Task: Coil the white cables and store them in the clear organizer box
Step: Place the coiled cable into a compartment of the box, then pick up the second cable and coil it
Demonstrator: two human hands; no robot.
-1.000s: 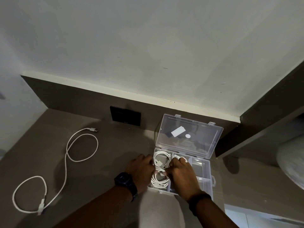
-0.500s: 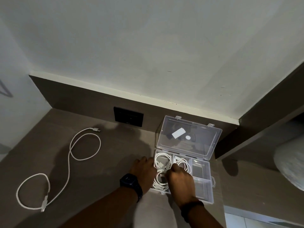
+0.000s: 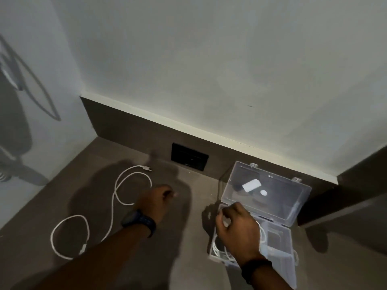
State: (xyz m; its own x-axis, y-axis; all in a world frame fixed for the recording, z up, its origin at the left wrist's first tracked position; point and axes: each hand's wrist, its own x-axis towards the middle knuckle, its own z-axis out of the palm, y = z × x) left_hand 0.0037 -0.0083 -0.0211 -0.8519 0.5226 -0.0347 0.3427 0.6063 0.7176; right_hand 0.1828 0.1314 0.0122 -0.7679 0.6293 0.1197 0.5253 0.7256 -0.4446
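A loose white cable [image 3: 114, 196] snakes in two loops across the brown desk on the left, its plug end near the back. My left hand [image 3: 158, 198] hovers just right of its upper loop, fingers loosely apart and holding nothing. The clear organizer box [image 3: 290, 248] stands open on the right with its lid [image 3: 278, 197] tilted back. Coiled white cables [image 3: 215, 248] lie in its left compartments. My right hand [image 3: 236, 229] covers them with bent fingers; whether it grips a coil is hidden.
A black wall socket [image 3: 189, 156] sits in the dark back panel behind the desk. A dark side panel [image 3: 356, 185] rises right of the box. The left wall carries shadows. The desk's front edge lies close below the box.
My left hand has left the box's side and moved left toward the loose cable. The view has swung left. My right hand stays over the coils in the box.
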